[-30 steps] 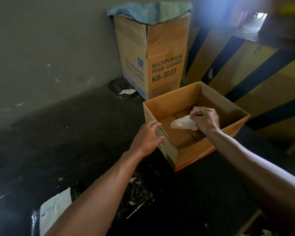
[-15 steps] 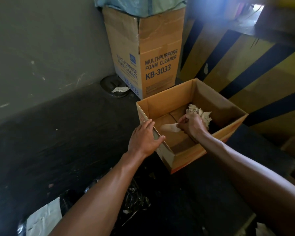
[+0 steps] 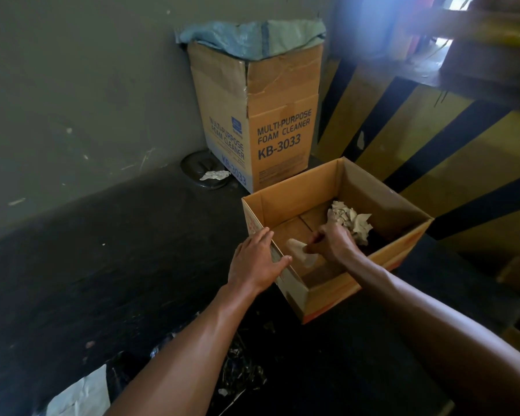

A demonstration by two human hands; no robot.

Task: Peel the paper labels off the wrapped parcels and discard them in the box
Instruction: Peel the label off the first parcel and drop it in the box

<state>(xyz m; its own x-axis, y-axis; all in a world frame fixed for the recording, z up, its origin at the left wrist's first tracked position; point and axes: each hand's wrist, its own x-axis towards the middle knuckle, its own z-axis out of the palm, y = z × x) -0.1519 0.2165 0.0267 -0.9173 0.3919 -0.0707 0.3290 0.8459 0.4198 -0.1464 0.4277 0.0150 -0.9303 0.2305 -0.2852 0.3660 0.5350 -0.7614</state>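
inside the open box [image 3: 291, 193], the right hand [image 3: 332, 243] pinches a peeled label [image 3: 299, 253] near the crumpled labels [image 3: 350, 220]. left hand [image 3: 254, 262] rests open on the rim. risk: adhesive may cling to fingers on release.

Tall carton [image 3: 254, 115] at far wall: right face reads "MULTI-PURPOSE FOAM CLEANER KB-3033"; left face repeats it in blue, plus a small blue logo, unreadable. Open box [image 3: 321, 298] nearby: red print on left wall, illegible.
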